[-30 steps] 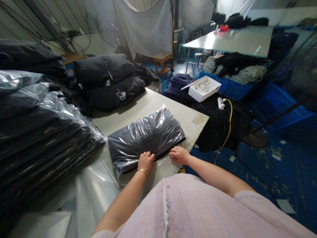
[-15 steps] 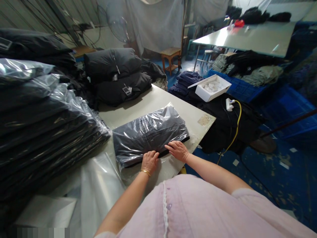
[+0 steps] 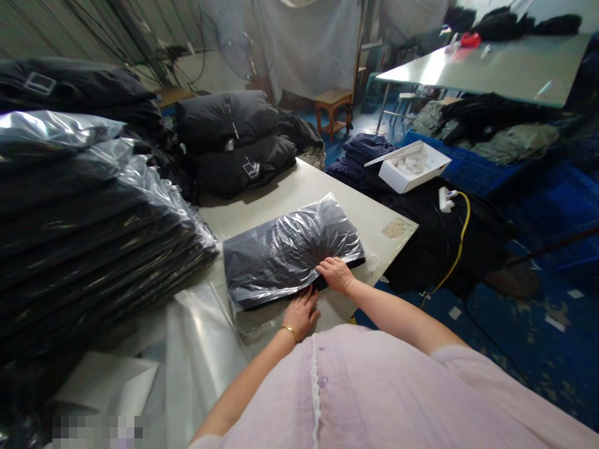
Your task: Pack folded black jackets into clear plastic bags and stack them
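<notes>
A folded dark garment in a clear plastic bag [image 3: 281, 249] lies flat on the pale table [image 3: 262, 202] in front of me. My left hand [image 3: 302, 312] rests at the bag's near edge, fingers stretched forward, the tips at the dark cloth under the plastic. Just right of it, my right hand [image 3: 336, 274] has its fingers curled on the bag's near edge, and the film is drawn into creases toward them. Its thumb is mostly hidden. Loose clear film lies on the table below the near edge.
At left rises a tall stack of bagged dark garments [image 3: 93, 237]. Behind the bag sit folded black garments [image 3: 243, 140]. Clear plastic sheets [image 3: 201, 337] lie at lower left. Beyond the table's right corner are an open white box [image 3: 412, 178] and a yellow cable [image 3: 461, 249].
The right fingers have closed on the bag's near edge and pulled the film into creases. My left hand has slid nearer the right one, its fingers now straighter. The view has shifted slightly.
</notes>
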Demonstrator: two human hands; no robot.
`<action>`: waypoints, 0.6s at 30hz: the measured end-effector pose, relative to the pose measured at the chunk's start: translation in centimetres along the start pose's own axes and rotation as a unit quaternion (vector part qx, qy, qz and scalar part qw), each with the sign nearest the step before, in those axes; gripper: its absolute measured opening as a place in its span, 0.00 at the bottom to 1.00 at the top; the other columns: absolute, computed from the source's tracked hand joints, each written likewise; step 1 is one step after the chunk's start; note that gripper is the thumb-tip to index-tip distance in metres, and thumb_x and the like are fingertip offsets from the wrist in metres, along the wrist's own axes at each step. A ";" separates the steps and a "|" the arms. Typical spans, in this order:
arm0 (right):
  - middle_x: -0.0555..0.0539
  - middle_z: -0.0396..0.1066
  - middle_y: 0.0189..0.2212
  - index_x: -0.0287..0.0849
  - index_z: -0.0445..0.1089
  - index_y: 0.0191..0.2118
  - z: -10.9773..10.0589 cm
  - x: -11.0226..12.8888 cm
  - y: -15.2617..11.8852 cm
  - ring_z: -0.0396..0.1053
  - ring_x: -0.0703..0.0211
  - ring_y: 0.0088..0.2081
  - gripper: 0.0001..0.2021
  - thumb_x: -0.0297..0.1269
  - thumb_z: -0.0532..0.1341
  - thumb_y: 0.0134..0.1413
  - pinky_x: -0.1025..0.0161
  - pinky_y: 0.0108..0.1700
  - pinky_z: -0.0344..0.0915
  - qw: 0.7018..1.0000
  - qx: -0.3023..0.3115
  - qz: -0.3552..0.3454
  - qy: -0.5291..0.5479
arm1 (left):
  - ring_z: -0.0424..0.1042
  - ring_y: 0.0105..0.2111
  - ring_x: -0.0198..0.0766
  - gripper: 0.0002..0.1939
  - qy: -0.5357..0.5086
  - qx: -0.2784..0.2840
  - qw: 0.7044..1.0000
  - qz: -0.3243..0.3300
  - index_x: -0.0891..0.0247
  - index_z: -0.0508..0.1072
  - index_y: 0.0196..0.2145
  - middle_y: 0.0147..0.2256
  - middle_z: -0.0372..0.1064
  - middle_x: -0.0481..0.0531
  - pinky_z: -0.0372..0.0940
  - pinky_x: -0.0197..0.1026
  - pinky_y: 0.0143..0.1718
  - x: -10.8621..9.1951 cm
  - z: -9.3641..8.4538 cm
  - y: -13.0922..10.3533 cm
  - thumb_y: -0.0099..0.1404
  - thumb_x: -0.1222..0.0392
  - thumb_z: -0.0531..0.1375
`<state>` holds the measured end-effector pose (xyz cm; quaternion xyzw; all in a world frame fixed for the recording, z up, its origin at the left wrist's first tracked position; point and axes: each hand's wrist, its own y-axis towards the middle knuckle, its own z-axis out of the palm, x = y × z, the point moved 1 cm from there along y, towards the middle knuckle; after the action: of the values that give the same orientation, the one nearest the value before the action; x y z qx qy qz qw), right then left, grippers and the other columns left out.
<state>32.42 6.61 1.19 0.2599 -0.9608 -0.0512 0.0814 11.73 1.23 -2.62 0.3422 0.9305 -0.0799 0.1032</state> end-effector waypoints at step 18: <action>0.38 0.66 0.42 0.41 0.71 0.46 2.1 0.4 1.9 0.58 0.47 0.44 0.13 0.32 0.50 0.64 0.53 0.44 0.57 0.999 0.046 0.023 -0.005 | 0.49 0.67 0.45 0.31 0.060 0.062 0.988 0.128 0.62 0.55 0.66 0.66 0.51 0.58 0.52 0.47 0.64 2.3 2.6 -1.0 0.69 0.48 0.51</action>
<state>30.73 8.20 -0.53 0.2410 -0.9683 -0.0060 0.0654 9.78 1.35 -5.57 0.4683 0.8768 -0.1031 0.0353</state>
